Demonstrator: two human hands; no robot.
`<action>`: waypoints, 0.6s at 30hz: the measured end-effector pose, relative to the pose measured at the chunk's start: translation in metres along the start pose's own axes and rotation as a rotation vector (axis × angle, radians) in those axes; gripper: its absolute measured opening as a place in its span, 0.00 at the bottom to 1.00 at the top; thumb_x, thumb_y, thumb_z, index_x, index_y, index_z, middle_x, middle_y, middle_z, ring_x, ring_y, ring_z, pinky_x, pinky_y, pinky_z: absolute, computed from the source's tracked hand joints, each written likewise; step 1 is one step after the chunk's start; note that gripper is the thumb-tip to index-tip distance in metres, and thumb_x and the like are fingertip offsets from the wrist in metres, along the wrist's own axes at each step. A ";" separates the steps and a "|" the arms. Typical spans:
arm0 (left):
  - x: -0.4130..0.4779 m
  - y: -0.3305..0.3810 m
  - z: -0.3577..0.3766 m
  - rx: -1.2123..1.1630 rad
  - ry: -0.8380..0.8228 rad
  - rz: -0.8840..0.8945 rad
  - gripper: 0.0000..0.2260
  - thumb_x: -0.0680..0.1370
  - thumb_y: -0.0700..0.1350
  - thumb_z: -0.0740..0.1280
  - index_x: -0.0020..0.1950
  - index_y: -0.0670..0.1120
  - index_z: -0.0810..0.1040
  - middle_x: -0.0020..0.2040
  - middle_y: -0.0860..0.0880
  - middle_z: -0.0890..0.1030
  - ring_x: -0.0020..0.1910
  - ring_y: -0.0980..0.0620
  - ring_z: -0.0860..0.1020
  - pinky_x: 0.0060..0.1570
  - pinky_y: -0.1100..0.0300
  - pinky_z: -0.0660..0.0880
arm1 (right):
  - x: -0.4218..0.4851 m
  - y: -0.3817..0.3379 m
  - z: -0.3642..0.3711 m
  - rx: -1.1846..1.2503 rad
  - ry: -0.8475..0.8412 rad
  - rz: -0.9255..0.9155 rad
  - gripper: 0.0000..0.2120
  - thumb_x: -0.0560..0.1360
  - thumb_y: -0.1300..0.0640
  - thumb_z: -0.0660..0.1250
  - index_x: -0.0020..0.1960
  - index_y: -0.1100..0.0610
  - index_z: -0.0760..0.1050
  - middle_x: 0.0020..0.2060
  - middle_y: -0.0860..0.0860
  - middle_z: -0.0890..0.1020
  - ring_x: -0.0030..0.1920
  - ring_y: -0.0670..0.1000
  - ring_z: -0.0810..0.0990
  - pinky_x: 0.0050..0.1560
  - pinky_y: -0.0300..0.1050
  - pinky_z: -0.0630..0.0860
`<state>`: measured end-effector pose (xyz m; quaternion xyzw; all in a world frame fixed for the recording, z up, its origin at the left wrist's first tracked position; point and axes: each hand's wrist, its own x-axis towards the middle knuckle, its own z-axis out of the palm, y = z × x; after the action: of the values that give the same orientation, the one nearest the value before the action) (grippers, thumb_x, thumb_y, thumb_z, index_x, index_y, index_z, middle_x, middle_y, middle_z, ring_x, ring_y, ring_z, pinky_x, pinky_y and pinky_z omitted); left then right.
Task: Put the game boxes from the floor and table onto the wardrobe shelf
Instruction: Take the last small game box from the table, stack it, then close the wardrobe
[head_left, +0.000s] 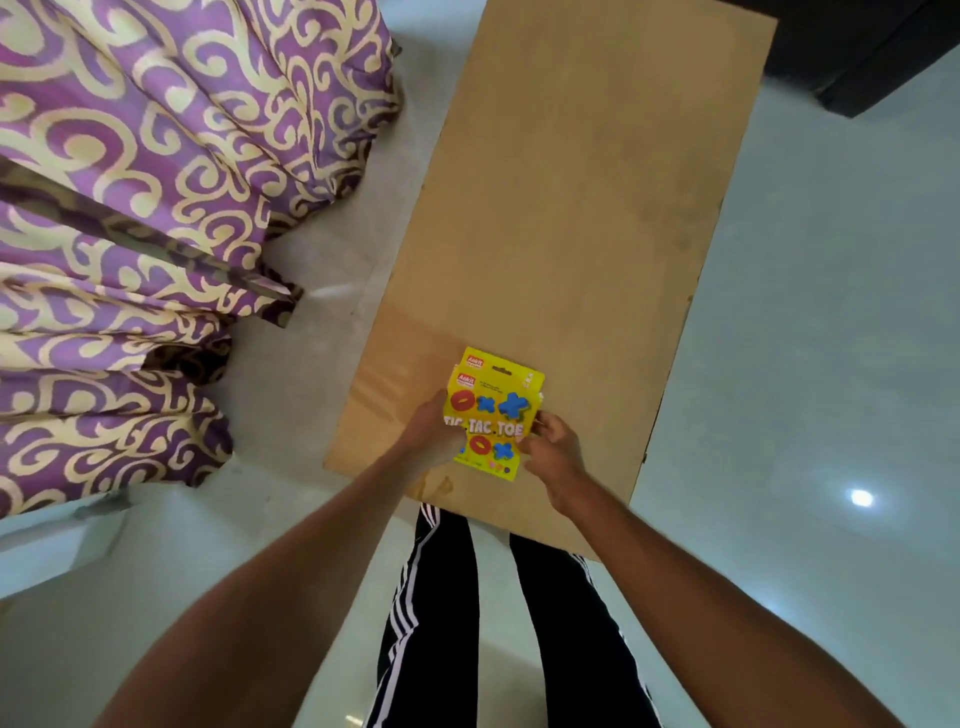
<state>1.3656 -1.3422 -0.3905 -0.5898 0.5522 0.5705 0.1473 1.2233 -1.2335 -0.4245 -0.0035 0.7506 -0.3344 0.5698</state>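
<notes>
Two game boxes (493, 410) between both hands

Brown table (571, 208) on pale glossy floor (831, 312), purple curtain (130, 208) beside.

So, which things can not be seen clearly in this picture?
- Head view: how many yellow Tic Tac Toe boxes are stacked; a second logo peeks out behind.
- The boxes' side edges, covered by the left hand and right hand.
- The small print, too small.
- The wardrobe shelf, out of frame.

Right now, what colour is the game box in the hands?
Yellow, with red rings and blue crosses; the game box shows best in the head view.
</notes>
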 end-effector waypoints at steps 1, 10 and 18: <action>-0.010 -0.006 0.006 -0.112 0.003 -0.019 0.20 0.64 0.37 0.64 0.53 0.52 0.78 0.52 0.49 0.82 0.54 0.45 0.81 0.52 0.52 0.78 | -0.003 0.000 -0.004 -0.049 -0.024 -0.038 0.19 0.71 0.70 0.66 0.58 0.54 0.77 0.50 0.49 0.83 0.49 0.50 0.83 0.43 0.44 0.79; -0.183 -0.046 0.039 -0.849 0.236 -0.058 0.26 0.66 0.34 0.67 0.63 0.48 0.78 0.51 0.46 0.85 0.45 0.49 0.82 0.37 0.59 0.77 | -0.120 -0.036 -0.041 -0.469 -0.367 -0.285 0.29 0.72 0.66 0.68 0.71 0.51 0.71 0.62 0.48 0.80 0.56 0.54 0.82 0.52 0.53 0.82; -0.338 -0.129 0.041 -1.063 0.471 -0.013 0.29 0.66 0.40 0.69 0.68 0.47 0.73 0.51 0.48 0.83 0.48 0.46 0.80 0.40 0.57 0.72 | -0.243 -0.034 0.013 -0.738 -0.584 -0.522 0.32 0.73 0.66 0.69 0.74 0.53 0.66 0.65 0.51 0.77 0.56 0.55 0.80 0.47 0.48 0.83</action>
<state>1.5382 -1.1011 -0.1796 -0.6973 0.2041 0.6218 -0.2923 1.3072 -1.1724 -0.2020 -0.4830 0.6026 -0.1642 0.6137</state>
